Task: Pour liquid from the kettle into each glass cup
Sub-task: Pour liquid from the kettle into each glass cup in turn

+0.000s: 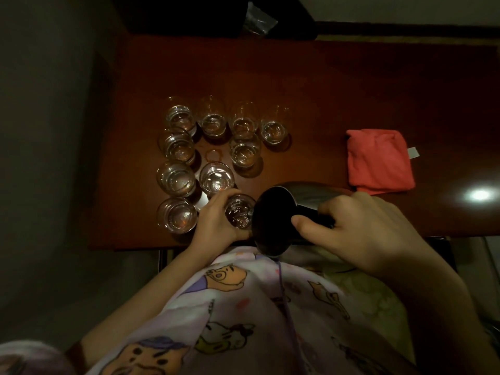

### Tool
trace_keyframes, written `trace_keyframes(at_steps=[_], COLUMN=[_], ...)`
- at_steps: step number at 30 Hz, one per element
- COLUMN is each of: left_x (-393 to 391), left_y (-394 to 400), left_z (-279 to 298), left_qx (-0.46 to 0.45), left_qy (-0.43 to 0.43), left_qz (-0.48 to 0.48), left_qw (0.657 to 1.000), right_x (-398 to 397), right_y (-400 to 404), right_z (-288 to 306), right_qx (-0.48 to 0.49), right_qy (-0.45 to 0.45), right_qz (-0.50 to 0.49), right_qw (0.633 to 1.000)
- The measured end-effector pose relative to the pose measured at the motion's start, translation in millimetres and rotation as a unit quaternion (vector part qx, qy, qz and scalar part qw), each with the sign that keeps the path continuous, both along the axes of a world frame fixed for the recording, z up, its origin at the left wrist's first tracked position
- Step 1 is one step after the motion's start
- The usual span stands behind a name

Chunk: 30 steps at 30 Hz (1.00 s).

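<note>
My right hand (362,231) grips the dark handle of a metal kettle (273,220), tipped to the left with its spout over a glass cup (239,211). Clear liquid runs into that cup. My left hand (216,220) holds the cup from its left side near the table's front edge. Several more glass cups stand in rows to the left and behind, such as one at the front left (177,215) and one at the back right (273,131). Most of them hold clear liquid.
The cups stand on a dark red-brown table (311,85). A folded pink cloth (378,158) lies at the right. A wet ring mark (213,156) shows between the cups. A dark object with a plastic bag (257,20) sits at the back edge.
</note>
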<state>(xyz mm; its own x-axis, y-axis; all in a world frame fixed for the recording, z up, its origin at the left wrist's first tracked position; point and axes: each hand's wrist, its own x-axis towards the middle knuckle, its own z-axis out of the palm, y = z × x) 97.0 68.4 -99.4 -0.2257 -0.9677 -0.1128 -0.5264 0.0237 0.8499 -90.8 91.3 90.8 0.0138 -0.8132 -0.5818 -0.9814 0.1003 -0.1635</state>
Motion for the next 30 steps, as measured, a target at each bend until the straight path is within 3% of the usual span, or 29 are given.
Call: trace_keyframes(at_steps=[30], left_x=[1.8], left_y=[2.1], left_z=[3.2], left_qx=[0.000], left_qy=[0.010], left_qz=[-0.009], left_qw=[1.000], right_x=[0.1], right_y=[1.4], right_z=[-1.2], right_qx=[-0.008], right_qy=[-0.001], right_qz=[0.005], right_qw=[1.000])
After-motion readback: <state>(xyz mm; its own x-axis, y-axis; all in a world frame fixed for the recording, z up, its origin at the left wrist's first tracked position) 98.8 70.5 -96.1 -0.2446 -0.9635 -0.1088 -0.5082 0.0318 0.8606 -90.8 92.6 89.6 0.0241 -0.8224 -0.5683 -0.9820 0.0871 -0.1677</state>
